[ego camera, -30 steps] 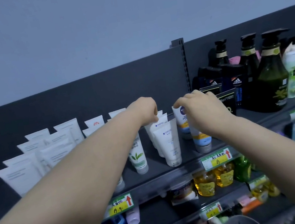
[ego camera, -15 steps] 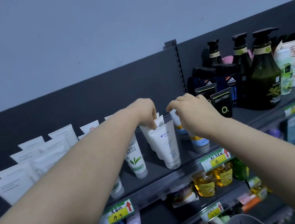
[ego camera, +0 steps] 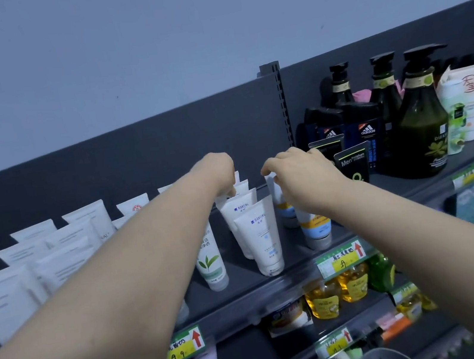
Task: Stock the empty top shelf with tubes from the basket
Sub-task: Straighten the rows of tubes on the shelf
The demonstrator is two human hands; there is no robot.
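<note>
On the top shelf [ego camera: 247,284], the left hand [ego camera: 220,169] pinched the crimped end of a rear white tube [ego camera: 243,186] standing upright in its row. The right hand [ego camera: 300,168] curled over a blue-and-yellow tube [ego camera: 316,228] — whether it gripped, I could not tell.

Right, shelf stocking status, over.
Left hand atop white tubes, right hand over yellow-banded tubes; grips hidden. All upright on top shelf. Nothing blocking.

Dark top shelf [ego camera: 291,248] with upright white tubes [ego camera: 259,235] and dark pump bottles [ego camera: 423,129]
</note>
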